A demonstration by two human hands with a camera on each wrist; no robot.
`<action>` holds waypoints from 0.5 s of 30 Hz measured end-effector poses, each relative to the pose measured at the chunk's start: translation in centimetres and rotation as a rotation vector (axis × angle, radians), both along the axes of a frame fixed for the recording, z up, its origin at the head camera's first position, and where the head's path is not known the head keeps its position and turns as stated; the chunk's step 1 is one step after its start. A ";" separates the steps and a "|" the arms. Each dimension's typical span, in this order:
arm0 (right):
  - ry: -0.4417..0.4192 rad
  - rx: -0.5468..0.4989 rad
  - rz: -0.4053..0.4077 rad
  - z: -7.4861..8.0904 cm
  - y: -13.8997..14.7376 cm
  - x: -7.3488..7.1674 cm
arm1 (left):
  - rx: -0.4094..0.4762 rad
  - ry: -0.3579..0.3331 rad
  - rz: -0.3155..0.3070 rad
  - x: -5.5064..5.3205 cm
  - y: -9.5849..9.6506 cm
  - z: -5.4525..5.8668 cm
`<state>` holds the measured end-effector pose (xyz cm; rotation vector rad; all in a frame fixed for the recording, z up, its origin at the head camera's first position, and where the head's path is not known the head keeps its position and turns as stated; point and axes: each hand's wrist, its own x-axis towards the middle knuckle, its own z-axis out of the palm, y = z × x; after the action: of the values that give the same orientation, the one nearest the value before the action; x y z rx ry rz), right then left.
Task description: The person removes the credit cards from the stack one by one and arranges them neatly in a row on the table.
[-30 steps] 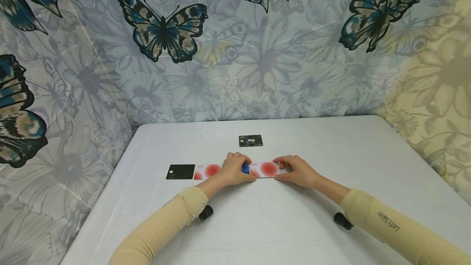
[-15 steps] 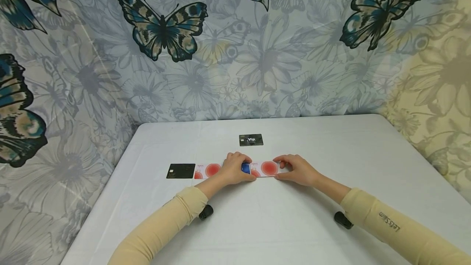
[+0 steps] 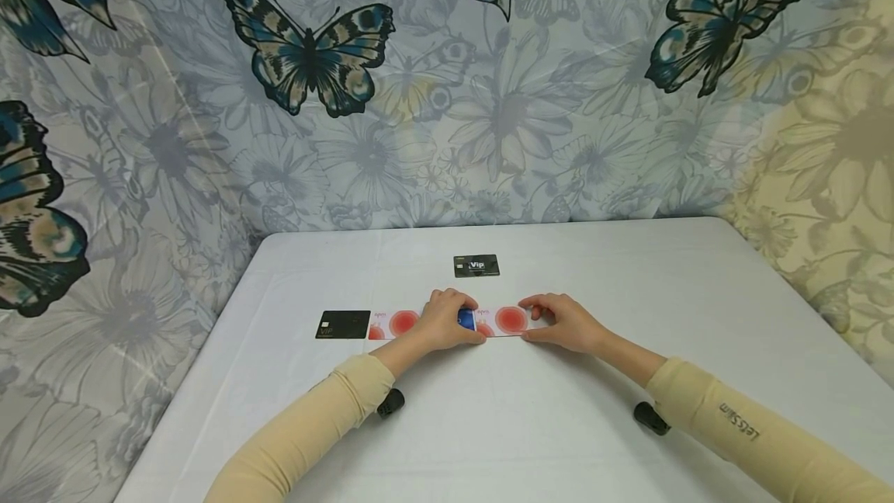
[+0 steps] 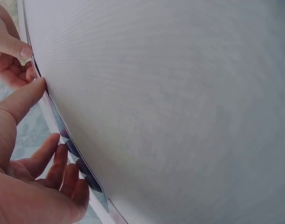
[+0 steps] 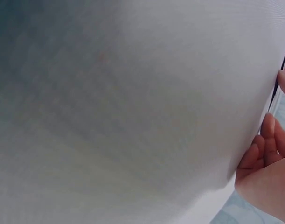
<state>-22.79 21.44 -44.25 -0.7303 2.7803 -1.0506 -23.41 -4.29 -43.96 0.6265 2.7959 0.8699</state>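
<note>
A row of cards lies across the white table. At its right end is a white card with red circles [image 3: 511, 320]. My right hand [image 3: 567, 324] pinches that card near its right end, thumb at the front edge, index finger at the back. My left hand [image 3: 445, 322] arches over a blue card [image 3: 466, 318], mostly hidden. Its thumb and index finger pinch the right-hand red-circle card at its left corners, beside the seam. In the left wrist view, the other fingers curl loosely near the blue card's edge. Further left lie another red-circle card [image 3: 403, 323] and a black card [image 3: 342, 325].
Behind the row lies a black Vip card [image 3: 476, 265], apart from the others. Small black devices [image 3: 391, 403] are at both wrists. The white table [image 3: 531, 425] ends at a wall covering with butterflies [image 3: 310, 60].
The hands and cards keep their places. Only a slight shift of the head view shows.
</note>
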 end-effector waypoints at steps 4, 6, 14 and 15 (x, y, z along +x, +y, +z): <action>0.000 -0.003 0.002 0.0 0.0 0.0 | 0.000 -0.001 -0.001 0.0 0.0 0.1; -0.001 -0.005 0.001 0.0 0.0 0.0 | 0.002 0.000 -0.002 0.1 0.0 0.2; -0.011 -0.005 -0.011 0.1 -0.1 0.1 | 0.003 -0.005 -0.008 0.2 -0.1 0.4; -0.010 -0.005 -0.011 0.1 -0.1 0.1 | 0.002 -0.008 -0.008 0.2 -0.1 0.4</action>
<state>-22.71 21.35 -44.13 -0.7090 2.7774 -1.0612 -23.19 -4.40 -43.58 0.6328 2.7840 0.8712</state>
